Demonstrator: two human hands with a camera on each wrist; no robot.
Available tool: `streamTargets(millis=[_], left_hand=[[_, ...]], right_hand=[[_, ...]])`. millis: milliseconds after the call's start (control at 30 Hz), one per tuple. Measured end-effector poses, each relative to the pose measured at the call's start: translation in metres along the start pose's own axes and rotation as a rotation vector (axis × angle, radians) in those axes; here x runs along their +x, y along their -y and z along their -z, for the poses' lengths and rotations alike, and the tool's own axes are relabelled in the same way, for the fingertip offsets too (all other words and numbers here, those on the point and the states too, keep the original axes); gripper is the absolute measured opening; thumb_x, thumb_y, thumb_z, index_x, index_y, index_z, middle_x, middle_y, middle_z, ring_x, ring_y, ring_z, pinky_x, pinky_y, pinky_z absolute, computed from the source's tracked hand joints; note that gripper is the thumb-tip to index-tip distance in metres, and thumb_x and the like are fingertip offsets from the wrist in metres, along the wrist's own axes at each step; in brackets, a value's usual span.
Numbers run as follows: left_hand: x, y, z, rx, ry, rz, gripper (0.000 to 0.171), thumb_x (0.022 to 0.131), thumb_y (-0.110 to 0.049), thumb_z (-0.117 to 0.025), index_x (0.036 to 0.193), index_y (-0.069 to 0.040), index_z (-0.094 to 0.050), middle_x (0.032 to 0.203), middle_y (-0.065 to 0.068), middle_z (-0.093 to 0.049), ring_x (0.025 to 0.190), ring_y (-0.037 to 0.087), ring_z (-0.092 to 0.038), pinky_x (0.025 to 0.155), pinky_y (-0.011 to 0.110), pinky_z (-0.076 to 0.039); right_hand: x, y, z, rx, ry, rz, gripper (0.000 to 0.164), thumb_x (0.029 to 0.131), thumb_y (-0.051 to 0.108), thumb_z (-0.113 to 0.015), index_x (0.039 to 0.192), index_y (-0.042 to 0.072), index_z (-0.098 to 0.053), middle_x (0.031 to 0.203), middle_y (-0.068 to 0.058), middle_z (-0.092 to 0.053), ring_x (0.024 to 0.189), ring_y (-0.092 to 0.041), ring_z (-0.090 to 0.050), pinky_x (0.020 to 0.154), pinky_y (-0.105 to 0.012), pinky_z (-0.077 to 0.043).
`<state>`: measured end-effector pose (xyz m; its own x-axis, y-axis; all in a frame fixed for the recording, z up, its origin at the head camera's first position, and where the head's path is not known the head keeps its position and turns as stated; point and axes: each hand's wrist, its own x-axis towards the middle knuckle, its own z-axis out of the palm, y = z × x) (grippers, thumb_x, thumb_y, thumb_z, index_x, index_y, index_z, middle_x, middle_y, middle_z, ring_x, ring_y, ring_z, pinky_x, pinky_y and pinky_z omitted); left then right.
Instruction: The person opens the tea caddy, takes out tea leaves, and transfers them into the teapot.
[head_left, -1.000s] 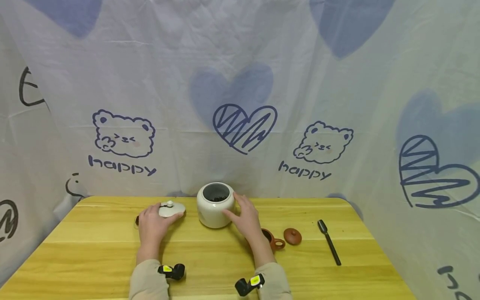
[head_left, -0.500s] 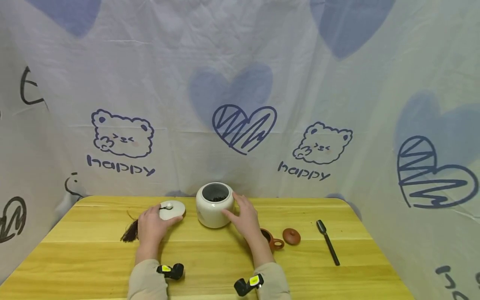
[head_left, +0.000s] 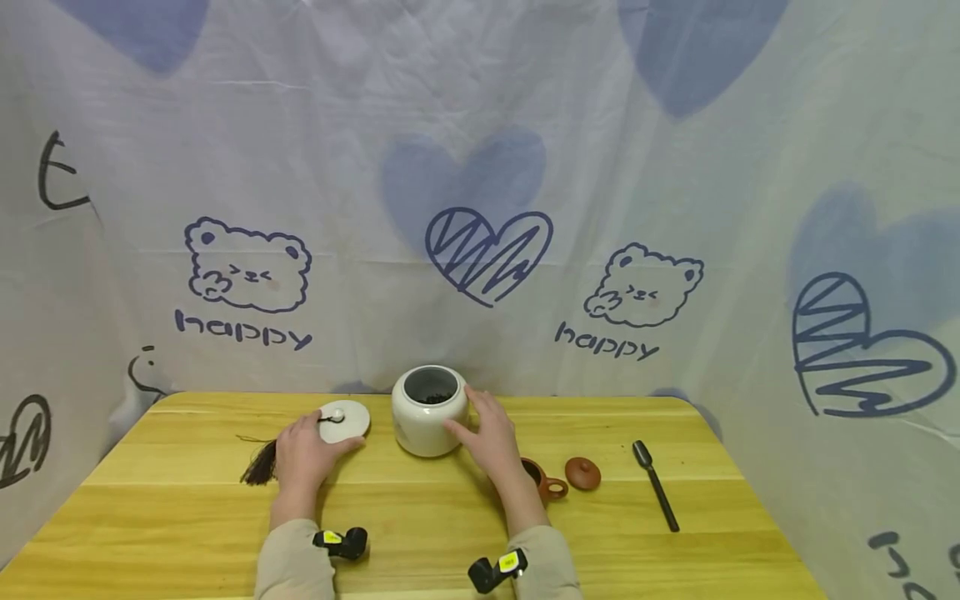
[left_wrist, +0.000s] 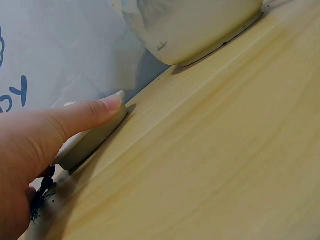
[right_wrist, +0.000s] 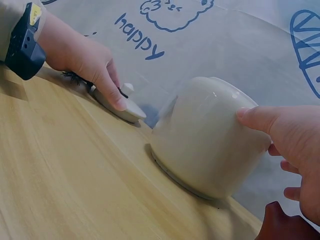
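My left hand (head_left: 303, 454) holds the white lid (head_left: 349, 422) by its side, thumb along the near edge, and the lid lies flat on the table. A dark cord on the lid's knob leads under the hand to a dark brown tassel (head_left: 260, 463) on the left. My right hand (head_left: 489, 433) grips the right side of a white ceramic jar (head_left: 429, 429), thumb on the front and fingers behind. The jar stands upright and uncovered, with dark loose bits (head_left: 435, 399) inside. In the right wrist view, the thumb rests near the jar's upper edge.
A reddish-brown teapot (head_left: 551, 483) stands partly hidden behind the right forearm. Beside it lies its small round lid (head_left: 582, 473). A dark scoop (head_left: 656, 487) lies farther right on the wooden table (head_left: 420, 533). A printed cloth (head_left: 360, 167) hangs behind the table.
The white lid has gone from slightly tilted to flat on the table. The tassel, mostly hidden earlier, now spreads out left of the left hand. The right hand and jar have hardly moved.
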<state>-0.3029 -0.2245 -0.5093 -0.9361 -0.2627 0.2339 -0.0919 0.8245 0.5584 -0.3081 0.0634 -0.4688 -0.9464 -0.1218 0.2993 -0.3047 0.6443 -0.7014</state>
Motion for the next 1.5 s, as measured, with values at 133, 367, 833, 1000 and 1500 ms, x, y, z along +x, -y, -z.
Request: streamTargets(millis=[133, 367, 833, 1000, 1500], left_hand=[[0.001, -0.001, 0.000, -0.006, 0.010, 0.000, 0.097, 0.072, -0.054, -0.079, 0.139, 0.007, -0.044, 0.135, 0.033, -0.051, 0.125, 0.052, -0.043, 0.110, 0.060, -0.030], [0.001, -0.003, 0.002, -0.018, 0.046, 0.024, 0.097, 0.074, -0.052, -0.078, 0.141, 0.007, -0.041, 0.139, 0.034, -0.046, 0.128, 0.052, -0.038, 0.112, 0.060, -0.026], [0.003, -0.003, 0.008, -0.041, 0.122, 0.037, 0.099, 0.076, -0.054, -0.075, 0.145, 0.005, -0.036, 0.147, 0.034, -0.036, 0.137, 0.052, -0.024, 0.115, 0.064, -0.018], [0.006, -0.006, 0.014, -0.046, 0.131, 0.031, 0.097, 0.079, -0.054, -0.073, 0.147, 0.003, -0.034, 0.149, 0.033, -0.032, 0.139, 0.053, -0.020, 0.116, 0.065, -0.014], [0.007, -0.035, 0.055, -0.082, 0.003, -0.085, 0.087, 0.082, -0.052, -0.072, 0.146, -0.001, -0.040, 0.151, 0.029, -0.035, 0.140, 0.052, -0.022, 0.117, 0.063, -0.014]], right_hand=[[0.001, 0.001, 0.001, -0.004, 0.001, -0.003, 0.069, 0.088, 0.043, -0.069, 0.147, 0.016, -0.045, 0.151, -0.015, -0.044, 0.143, -0.038, -0.035, 0.114, -0.065, -0.026], [0.002, 0.001, 0.001, -0.017, -0.010, 0.004, 0.068, 0.088, 0.043, -0.069, 0.146, 0.014, -0.046, 0.150, -0.016, -0.046, 0.142, -0.038, -0.037, 0.112, -0.065, -0.029], [0.006, 0.001, -0.001, -0.017, 0.002, -0.018, 0.069, 0.089, 0.045, -0.068, 0.147, 0.016, -0.044, 0.151, -0.015, -0.044, 0.143, -0.037, -0.035, 0.114, -0.064, -0.027], [0.006, 0.001, 0.000, -0.020, 0.002, -0.022, 0.069, 0.088, 0.045, -0.068, 0.147, 0.016, -0.045, 0.151, -0.015, -0.044, 0.143, -0.036, -0.036, 0.114, -0.064, -0.027], [0.005, 0.001, 0.002, -0.015, 0.004, -0.010, 0.069, 0.088, 0.044, -0.068, 0.147, 0.016, -0.045, 0.151, -0.015, -0.045, 0.143, -0.038, -0.035, 0.113, -0.066, -0.026]])
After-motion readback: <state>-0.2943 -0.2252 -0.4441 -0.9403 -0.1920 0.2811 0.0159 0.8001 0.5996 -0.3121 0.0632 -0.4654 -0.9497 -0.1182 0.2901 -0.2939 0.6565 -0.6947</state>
